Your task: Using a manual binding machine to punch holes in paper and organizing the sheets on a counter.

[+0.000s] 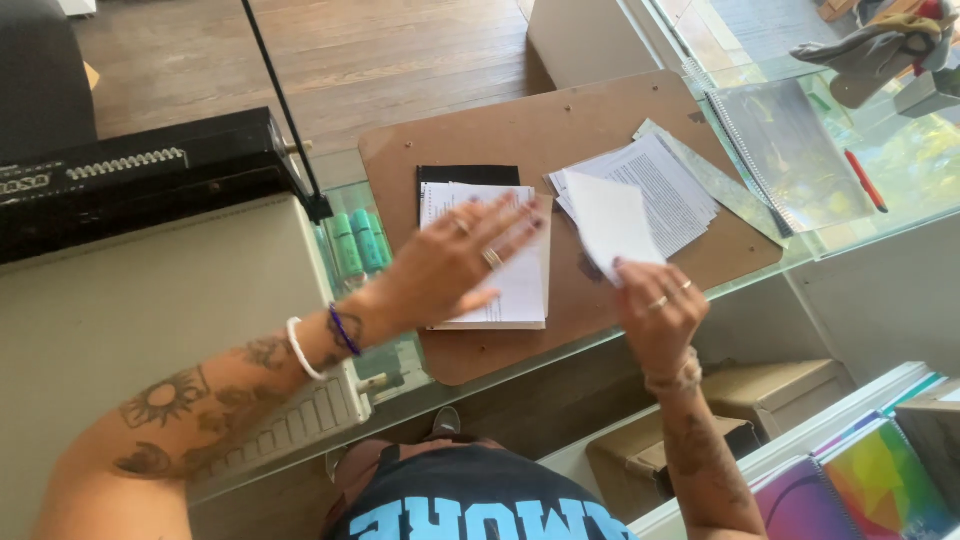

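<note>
My left hand (468,260) lies flat with spread fingers on a stack of printed white pages (517,290) that rests on a black cover sheet (466,175). My right hand (658,312) pinches a single white sheet (610,222) and holds it raised above the brown board (520,130). Just beyond that sheet lies a second, fanned pile of printed pages (668,190). Both hands wear rings, and the left wrist has a white band and a purple one.
A black binding machine (130,180) with a long lever (282,105) stands at left on a beige surface. Green markers (358,243) lie under the glass tabletop (900,170). A spiral-bound clear-covered booklet (785,150) and a red pen (865,180) sit at right. Colourful notebooks (880,480) lie at the lower right.
</note>
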